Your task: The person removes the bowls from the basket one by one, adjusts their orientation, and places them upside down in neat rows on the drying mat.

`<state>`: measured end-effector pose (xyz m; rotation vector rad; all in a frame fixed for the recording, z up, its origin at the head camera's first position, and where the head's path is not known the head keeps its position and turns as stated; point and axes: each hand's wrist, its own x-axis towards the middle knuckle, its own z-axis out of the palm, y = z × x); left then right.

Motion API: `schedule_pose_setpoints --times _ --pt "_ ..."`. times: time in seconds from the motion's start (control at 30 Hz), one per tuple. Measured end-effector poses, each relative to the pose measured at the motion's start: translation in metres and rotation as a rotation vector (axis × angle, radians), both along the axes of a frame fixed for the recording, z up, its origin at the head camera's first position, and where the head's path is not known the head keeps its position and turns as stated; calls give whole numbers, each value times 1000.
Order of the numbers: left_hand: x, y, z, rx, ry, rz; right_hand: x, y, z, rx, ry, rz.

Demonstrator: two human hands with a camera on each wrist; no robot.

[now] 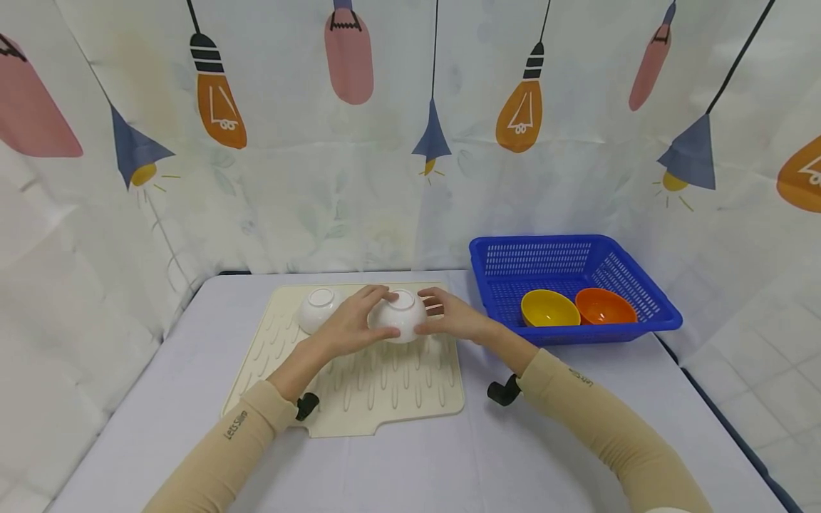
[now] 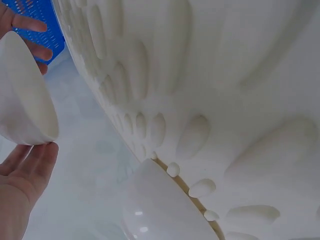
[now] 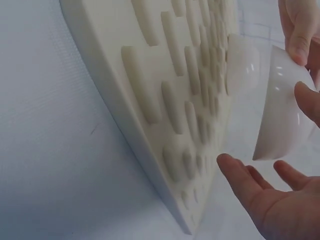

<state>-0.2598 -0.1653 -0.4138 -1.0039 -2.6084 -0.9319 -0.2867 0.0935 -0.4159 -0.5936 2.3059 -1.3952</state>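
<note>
**Two hands on one upturned white bowl**

Two hands hold a single white bowl, mouth down, over the far half of the ribbed drying mat. In the wrist views its rim shows clear of the ribs, so it appears to be held just above the mat and not resting on it. The left hand cups the bowl's near-left side, fingers curled round the wall and reaching over the foot ring. The right hand meets it from the other side, thumb and fingertips pressed to the wall, the remaining fingers spread loosely toward the basket. Both wrists lie low and level, forearms in tan sleeves converging from the near edge of the table.

Just beyond the left fingers a second white bowl already sits inverted on the mat, close to the held one but apart from it. Well off past the right hand, a blue basket holds a yellow bowl and an orange bowl, both mouth up and touching.

As a judgement: one bowl looks placed, one is being set beside it, and two (the coloured pair) remain in the basket, so the work seems roughly at its midpoint.
</note>
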Motion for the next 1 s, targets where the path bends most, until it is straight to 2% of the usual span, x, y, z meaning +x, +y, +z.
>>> schedule_pose_setpoints --times 0.4,1.0 --pt "-2 0 -2 -8 0 -16 3 -1 -1 -71 285 135" --pt "-3 1 -3 6 -8 -20 5 -1 -3 -13 391 188"
